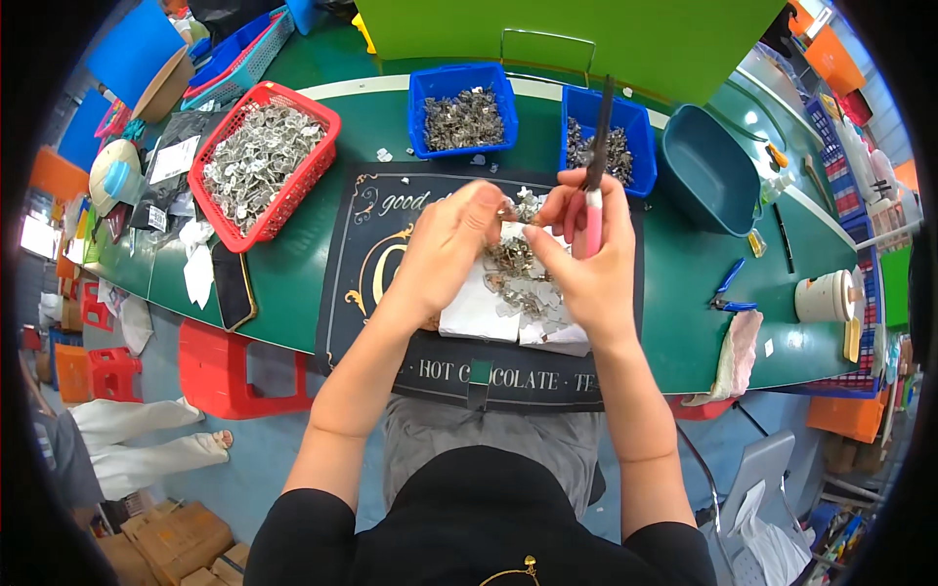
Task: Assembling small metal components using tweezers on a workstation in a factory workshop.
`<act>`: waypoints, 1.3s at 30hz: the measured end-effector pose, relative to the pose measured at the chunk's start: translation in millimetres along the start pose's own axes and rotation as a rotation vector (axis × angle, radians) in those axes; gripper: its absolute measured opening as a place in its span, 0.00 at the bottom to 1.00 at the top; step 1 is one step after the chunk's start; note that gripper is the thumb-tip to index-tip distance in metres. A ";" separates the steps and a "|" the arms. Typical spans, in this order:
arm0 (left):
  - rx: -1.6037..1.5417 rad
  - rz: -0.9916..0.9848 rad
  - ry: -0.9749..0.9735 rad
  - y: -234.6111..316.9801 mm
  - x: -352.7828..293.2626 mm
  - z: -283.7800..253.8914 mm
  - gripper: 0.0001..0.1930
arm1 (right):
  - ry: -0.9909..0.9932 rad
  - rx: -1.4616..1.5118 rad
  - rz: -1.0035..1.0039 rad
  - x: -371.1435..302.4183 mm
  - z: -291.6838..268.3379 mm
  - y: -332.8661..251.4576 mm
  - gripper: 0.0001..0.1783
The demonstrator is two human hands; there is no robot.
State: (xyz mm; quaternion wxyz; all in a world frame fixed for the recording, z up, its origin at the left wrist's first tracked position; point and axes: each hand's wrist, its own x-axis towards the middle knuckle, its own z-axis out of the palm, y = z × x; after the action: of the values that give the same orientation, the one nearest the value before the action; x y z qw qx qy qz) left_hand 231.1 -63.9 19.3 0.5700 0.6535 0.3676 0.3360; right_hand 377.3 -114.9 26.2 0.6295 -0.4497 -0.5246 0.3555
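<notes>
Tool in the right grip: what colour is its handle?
The handle is pink; see the head view.

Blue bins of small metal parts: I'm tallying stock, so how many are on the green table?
2: the left blue bin, at the picture's top centre, and the right blue bin, partly behind the pink-handled tool. Others could be hidden.

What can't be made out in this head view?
All head view:
- Left hand: anything pinched is too small, covered by the hand itself.
- Pink-handled tool: part of its handle, behind right hand.
- Metal pieces in right blue bin: some behind tool.
- Co-worker: head, past picture's edge.
</notes>
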 end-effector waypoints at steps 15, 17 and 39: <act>-0.016 0.095 0.120 -8.6 -2.3 -4.2 0.21 | -0.051 -0.036 -0.075 0.2 8.9 11.8 0.28; -0.812 -0.245 -0.314 -5.1 0.3 -19.3 0.22 | -0.080 -0.009 -0.198 -1.3 10.1 16.3 0.28; 0.025 0.320 0.210 -5.4 -8.5 8.4 0.08 | -0.036 0.390 0.029 -7.9 5.4 16.4 0.30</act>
State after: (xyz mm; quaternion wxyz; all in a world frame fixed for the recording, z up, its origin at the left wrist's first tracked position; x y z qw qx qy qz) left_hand 233.5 -75.0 12.7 0.4596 0.6719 0.3208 0.4841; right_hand 370.8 -115.5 8.4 0.6899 -0.3204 -0.4503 0.4675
